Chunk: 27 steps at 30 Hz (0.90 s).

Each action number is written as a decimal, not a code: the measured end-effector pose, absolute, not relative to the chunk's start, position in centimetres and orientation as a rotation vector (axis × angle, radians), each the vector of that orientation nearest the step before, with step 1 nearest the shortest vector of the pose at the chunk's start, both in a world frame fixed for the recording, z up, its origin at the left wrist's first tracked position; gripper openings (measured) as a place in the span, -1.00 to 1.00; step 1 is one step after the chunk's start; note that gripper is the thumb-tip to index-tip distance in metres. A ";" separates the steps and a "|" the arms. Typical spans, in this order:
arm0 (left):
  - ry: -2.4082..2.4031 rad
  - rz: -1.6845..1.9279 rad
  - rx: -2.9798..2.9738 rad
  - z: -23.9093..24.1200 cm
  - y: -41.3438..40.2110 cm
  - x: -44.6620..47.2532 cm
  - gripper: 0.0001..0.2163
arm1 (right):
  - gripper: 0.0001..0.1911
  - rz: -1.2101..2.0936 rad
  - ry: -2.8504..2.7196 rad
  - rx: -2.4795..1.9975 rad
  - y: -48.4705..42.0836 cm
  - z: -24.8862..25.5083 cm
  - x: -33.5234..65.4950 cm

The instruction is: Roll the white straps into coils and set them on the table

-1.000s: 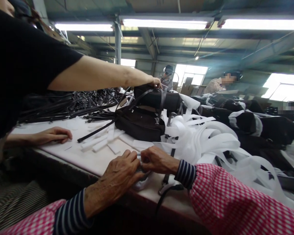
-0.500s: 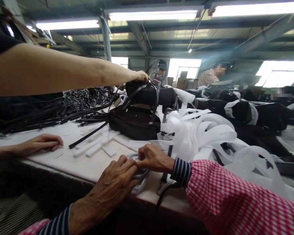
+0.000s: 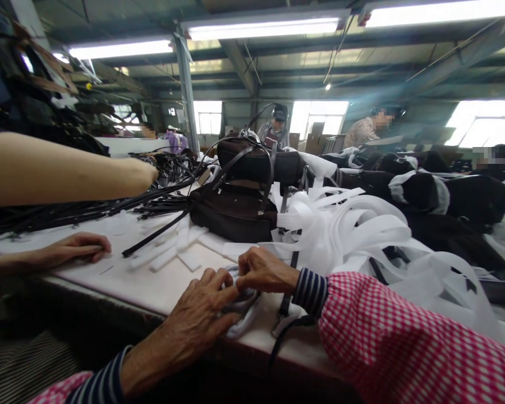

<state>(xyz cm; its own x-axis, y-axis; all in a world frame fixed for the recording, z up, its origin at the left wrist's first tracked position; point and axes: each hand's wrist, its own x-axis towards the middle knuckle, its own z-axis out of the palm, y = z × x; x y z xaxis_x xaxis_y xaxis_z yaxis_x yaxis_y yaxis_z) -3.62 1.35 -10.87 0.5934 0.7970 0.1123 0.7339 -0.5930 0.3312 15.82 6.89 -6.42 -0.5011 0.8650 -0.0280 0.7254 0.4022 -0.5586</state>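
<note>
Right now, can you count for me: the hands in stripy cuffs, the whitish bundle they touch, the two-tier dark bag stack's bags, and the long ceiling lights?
Hands in stripy cuffs: 2 (left hand, right hand)
Whitish bundle: 1
Stacked bags: 2 (upper bag, lower bag)
Long ceiling lights: 3
Total: 8

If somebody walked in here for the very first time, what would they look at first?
Probably the big curly heap of white strips on the right side of the table. Next might be the bright red-and-white checked right sleeve, with the right hand meeting the left hand at some greyish loops near the table's edge. Beyond them, in the middle, sit dark bags.
</note>
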 end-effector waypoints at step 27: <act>1.166 0.719 2.750 -12.8 0.6 -6.8 -0.55 | -0.69 0.138 -2.881 -0.945 2.3 -7.1 17.6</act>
<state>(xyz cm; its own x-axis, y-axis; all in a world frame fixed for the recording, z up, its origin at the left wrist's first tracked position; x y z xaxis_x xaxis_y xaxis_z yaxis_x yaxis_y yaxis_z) -6.83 0.56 -12.75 0.6028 0.6950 0.3919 0.6626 -0.7097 0.2393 17.60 2.25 -7.11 -0.8012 0.5941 0.0722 0.5844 0.8027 -0.1192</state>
